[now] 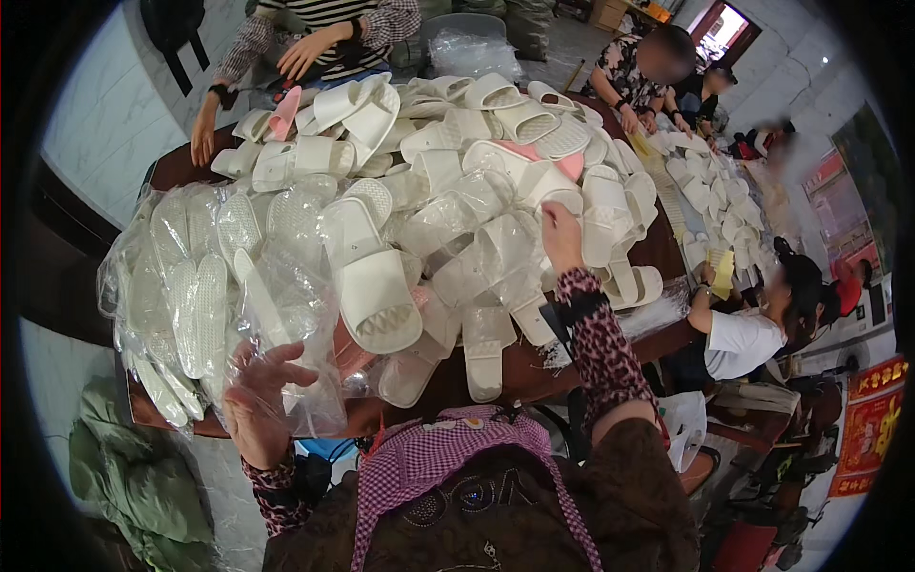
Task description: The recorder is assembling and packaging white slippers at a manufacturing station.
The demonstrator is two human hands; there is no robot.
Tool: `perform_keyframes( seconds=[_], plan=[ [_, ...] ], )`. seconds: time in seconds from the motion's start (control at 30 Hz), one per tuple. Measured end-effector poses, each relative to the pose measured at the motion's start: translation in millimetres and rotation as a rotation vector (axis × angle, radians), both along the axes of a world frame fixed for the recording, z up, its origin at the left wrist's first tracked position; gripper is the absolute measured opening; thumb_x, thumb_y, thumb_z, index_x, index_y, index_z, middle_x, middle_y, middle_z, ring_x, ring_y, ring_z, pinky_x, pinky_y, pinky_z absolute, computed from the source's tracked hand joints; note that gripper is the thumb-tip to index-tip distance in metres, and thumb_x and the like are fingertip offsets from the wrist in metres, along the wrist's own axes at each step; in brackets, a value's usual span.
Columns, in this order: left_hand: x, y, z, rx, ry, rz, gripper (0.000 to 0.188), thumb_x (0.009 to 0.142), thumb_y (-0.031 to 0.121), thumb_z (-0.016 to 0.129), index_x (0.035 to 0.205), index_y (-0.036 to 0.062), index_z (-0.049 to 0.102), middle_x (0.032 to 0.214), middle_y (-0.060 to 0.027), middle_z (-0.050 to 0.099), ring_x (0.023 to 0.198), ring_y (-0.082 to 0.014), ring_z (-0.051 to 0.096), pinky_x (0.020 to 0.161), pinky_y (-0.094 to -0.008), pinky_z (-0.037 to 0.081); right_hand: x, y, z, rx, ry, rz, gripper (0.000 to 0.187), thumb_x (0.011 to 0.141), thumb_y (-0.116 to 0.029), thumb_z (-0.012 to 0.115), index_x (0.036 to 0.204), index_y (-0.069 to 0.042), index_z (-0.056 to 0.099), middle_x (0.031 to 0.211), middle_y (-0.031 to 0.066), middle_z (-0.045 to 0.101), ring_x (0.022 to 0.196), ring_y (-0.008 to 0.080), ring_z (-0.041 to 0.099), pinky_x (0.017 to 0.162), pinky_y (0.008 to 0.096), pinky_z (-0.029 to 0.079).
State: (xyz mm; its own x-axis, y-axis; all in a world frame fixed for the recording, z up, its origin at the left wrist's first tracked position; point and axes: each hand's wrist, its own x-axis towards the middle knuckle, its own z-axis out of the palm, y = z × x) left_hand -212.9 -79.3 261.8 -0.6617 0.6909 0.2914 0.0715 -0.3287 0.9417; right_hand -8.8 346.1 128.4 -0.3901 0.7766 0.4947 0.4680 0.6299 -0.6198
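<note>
A heap of white slide slippers (381,303) covers the dark red-brown table in front of me. At the near left, my left hand (259,400) is open, fingers spread and palm up, with a clear plastic bag (310,386) lying against it. Further off and to the right, my right hand (562,236) is closed, its fingertips by a white slipper (551,184). Whether anything sits in those fingers is hidden. Bagged slippers (195,310) lie at the left, and a pink slipper (283,114) shows at the far side.
Across the table a person in a striped top has a hand (315,50) over the heap's far edge. Several people work at another slipper-covered table (672,205) on the right. A green sack (133,467) lies on the floor at left. Loose white strands (562,355) rest at the table's near edge.
</note>
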Motion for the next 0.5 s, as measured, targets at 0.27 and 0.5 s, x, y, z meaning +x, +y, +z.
perform_keyframes(
  seconds=[0.27, 0.5],
  plan=[
    [5, 3, 21, 0.056, 0.081, 0.129, 0.063, 0.092, 0.052, 0.032, 0.129, 0.0007, 0.038, 0.097, -0.0259, 0.060, 0.069, -0.0286, 0.062, 0.071, -0.0367, 0.047, -53, 9, 4, -0.226, -0.751, -0.112, 0.048, 0.075, -0.033, 0.061, 0.113, -0.006, 0.050, 0.102, 0.0155, 0.062, 0.097, 0.0319, 0.058, 0.084, 0.0431, 0.044],
    [0, -1, 29, -0.019, -0.047, 0.304, 0.068, 0.090, 0.056, 0.032, 0.123, -0.0036, 0.041, 0.091, -0.0211, 0.060, 0.064, -0.0226, 0.057, 0.061, -0.0323, 0.045, -50, 21, -23, -0.299, -0.696, -0.156, 0.069, 0.076, -0.031, 0.055, 0.132, 0.002, 0.030, 0.111, 0.0215, 0.058, 0.108, 0.0364, 0.052, 0.101, 0.0418, 0.029]
  ],
)
